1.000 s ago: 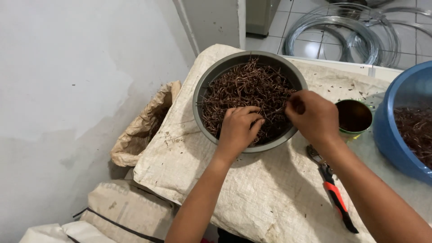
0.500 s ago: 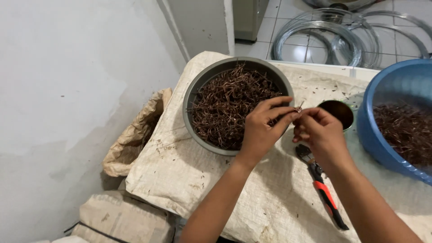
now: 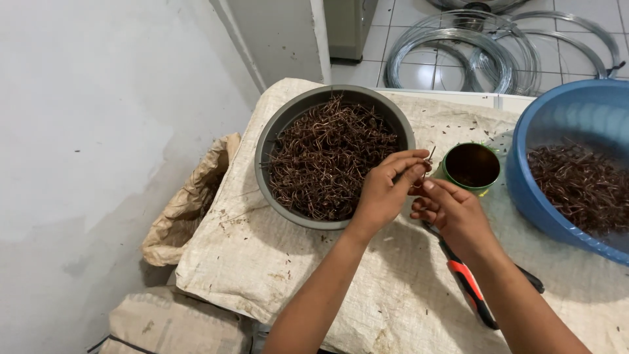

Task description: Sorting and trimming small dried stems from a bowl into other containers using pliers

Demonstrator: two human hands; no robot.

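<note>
My left hand (image 3: pixel 383 190) and my right hand (image 3: pixel 452 213) meet over the table, between a grey metal bowl (image 3: pixel 275 131) and a small green cup (image 3: pixel 472 167). Both pinch one small bent brown wire piece (image 3: pixel 427 159) between their fingertips. The grey bowl is heaped with a tangle of brown wire pieces (image 3: pixel 327 160). A big blue basin (image 3: pixel 531 190) at the right holds more of the same brown pieces (image 3: pixel 576 187).
A white woven sack (image 3: pixel 262 262) covers the table. Pliers with red and black handles (image 3: pixel 468 285) lie under my right forearm. Coils of grey wire (image 3: pixel 458 52) lie on the tiled floor behind. A crumpled sack (image 3: pixel 190 203) sits by the grey wall at left.
My left hand came out of the grey bowl and joined my right hand beside the green cup. The two now hold one wire piece between them.
</note>
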